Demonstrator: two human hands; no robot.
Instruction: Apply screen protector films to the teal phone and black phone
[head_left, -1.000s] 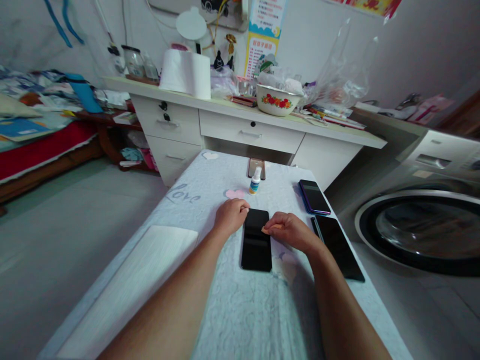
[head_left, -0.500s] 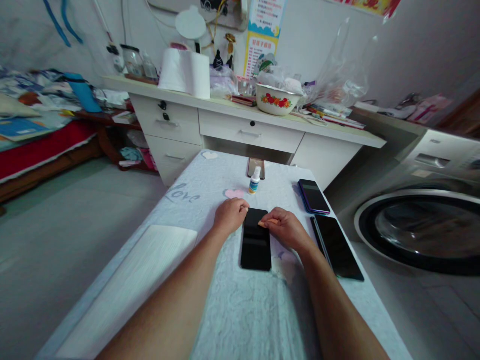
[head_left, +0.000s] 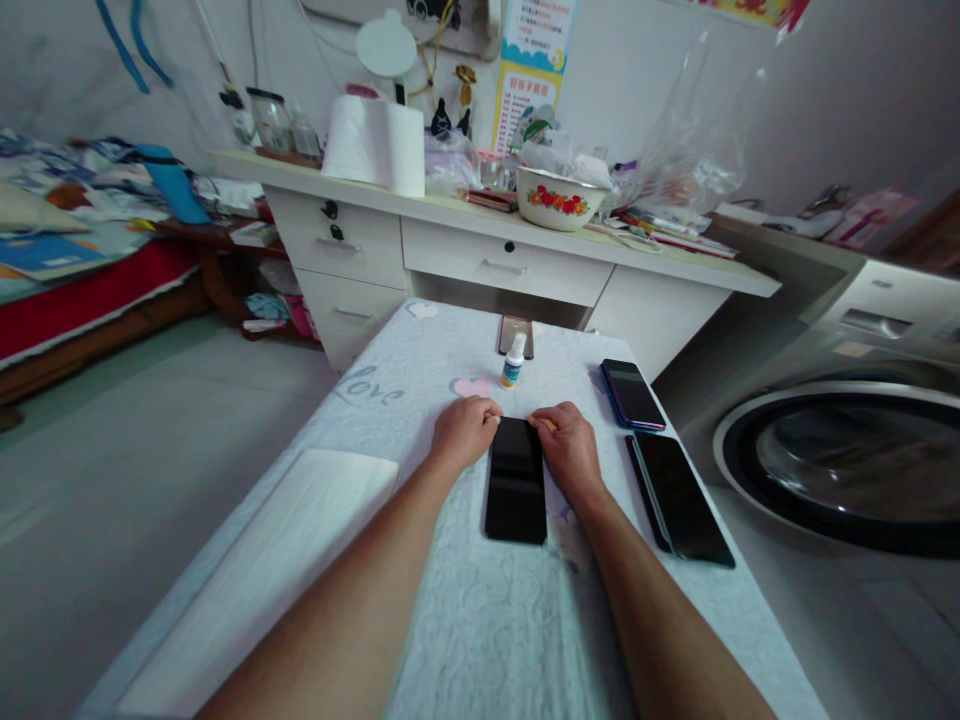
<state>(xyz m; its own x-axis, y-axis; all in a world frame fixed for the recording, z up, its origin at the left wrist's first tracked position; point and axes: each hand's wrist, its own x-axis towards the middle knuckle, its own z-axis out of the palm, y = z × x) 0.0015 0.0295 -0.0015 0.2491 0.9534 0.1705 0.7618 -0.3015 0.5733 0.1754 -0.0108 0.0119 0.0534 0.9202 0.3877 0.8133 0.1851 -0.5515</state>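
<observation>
A black smartphone [head_left: 516, 485] lies flat on the cloth-covered table, its dark screen facing up. My left hand [head_left: 466, 430] is closed at the phone's far left corner; what its fingertips pinch, if anything, is too small to make out. At the far right corner, my right hand [head_left: 568, 445] pinches a small orange piece [head_left: 546, 424], perhaps cloth, mostly hidden by the fingers. Just beyond the phone stands a small white spray bottle [head_left: 514, 362] with a blue and yellow label.
Behind the bottle lies another phone or case [head_left: 517, 337]. Along the right edge are a purple-edged phone [head_left: 632, 394] and a larger black device [head_left: 682, 495]. A white board-like pad [head_left: 285, 560] lies left. A desk [head_left: 450, 250] stands beyond, a washing machine [head_left: 847, 440] right.
My right hand has moved from over the screen to the phone's far right corner, still pinching the orange piece. My left hand stays at the far left corner. The view has shifted slightly.
</observation>
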